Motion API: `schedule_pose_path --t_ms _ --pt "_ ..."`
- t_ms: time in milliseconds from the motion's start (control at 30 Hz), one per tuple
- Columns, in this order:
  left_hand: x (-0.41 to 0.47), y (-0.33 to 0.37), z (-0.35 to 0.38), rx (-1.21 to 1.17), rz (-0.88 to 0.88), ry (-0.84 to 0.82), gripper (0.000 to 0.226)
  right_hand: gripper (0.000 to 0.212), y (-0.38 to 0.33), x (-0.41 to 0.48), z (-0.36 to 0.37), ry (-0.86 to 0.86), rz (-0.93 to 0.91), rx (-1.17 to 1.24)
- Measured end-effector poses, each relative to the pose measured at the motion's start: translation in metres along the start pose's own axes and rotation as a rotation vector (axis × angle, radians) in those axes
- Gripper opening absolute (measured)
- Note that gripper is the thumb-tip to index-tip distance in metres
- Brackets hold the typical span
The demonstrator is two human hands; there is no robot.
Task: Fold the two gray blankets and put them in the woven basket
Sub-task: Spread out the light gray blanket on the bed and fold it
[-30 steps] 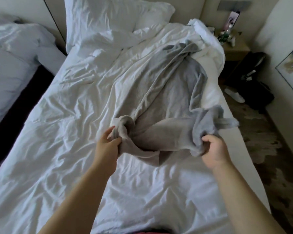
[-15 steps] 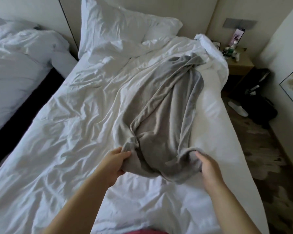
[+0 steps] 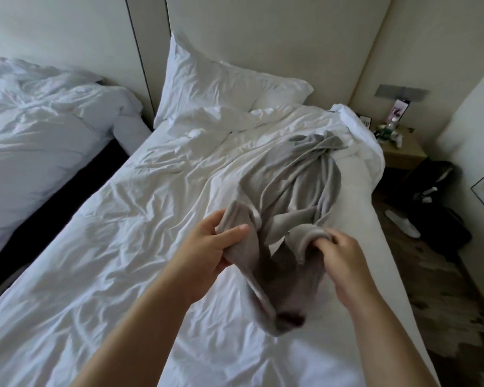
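Note:
A gray blanket [image 3: 296, 185] lies crumpled on the right half of the white bed [image 3: 129, 247], stretching from near the pillows down toward me. My left hand [image 3: 215, 247] grips one bunched part of its near edge. My right hand [image 3: 344, 255] grips another part a short way to the right. Between the hands the fabric sags in a dark loop lifted off the sheet. I see only one gray blanket. The woven basket is not in view.
White pillows [image 3: 221, 85] lean on the headboard. A second bed [image 3: 39, 141] stands at the left across a dark gap. A nightstand [image 3: 403, 155] with small items, a black bag [image 3: 436, 208] and a white slipper [image 3: 403, 223] are on the right floor.
Both hands have lifted the near edge of the blanket and drawn it toward me, closer together. The camera has tilted up, showing more wall and headboard.

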State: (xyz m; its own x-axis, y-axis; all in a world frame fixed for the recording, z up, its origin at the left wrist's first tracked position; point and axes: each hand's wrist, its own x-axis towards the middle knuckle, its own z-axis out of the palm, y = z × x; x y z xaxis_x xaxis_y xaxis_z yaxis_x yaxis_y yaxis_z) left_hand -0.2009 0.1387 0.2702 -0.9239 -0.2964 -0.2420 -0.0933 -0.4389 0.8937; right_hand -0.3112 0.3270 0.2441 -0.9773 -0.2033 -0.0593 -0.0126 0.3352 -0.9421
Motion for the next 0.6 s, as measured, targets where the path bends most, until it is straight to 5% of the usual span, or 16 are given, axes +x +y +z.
schedule_pose_path --t_ms 100,167,200,333,433,500,600 --pt "-0.003 0.011 0.004 -0.023 -0.008 -0.066 0.036 0.005 -0.020 0.002 -0.004 -0.201 -0.052 0.719" --pt "-0.006 0.018 0.009 -0.052 -0.017 -0.106 0.034 0.020 -0.028 0.002 0.001 -0.338 0.076 1.181" --pt "-0.007 0.020 0.012 -0.066 -0.022 -0.111 0.033 0.019 -0.028 0.001 0.006 -0.357 0.136 1.185" --pt "-0.006 0.020 0.018 -0.012 -0.027 -0.061 0.024 0.014 -0.027 -0.018 0.026 -0.304 0.134 0.413" --pt "-0.007 0.018 0.021 0.131 0.003 0.065 0.012 0.013 -0.033 -0.023 0.029 -0.246 0.156 0.248" --pt "-0.006 0.018 0.021 0.165 0.017 0.133 0.011 0.021 -0.042 -0.018 0.021 -0.182 0.203 0.445" --pt "-0.007 0.020 0.020 0.137 0.026 0.157 0.005 0.039 -0.061 -0.012 0.005 -0.020 0.248 1.243"
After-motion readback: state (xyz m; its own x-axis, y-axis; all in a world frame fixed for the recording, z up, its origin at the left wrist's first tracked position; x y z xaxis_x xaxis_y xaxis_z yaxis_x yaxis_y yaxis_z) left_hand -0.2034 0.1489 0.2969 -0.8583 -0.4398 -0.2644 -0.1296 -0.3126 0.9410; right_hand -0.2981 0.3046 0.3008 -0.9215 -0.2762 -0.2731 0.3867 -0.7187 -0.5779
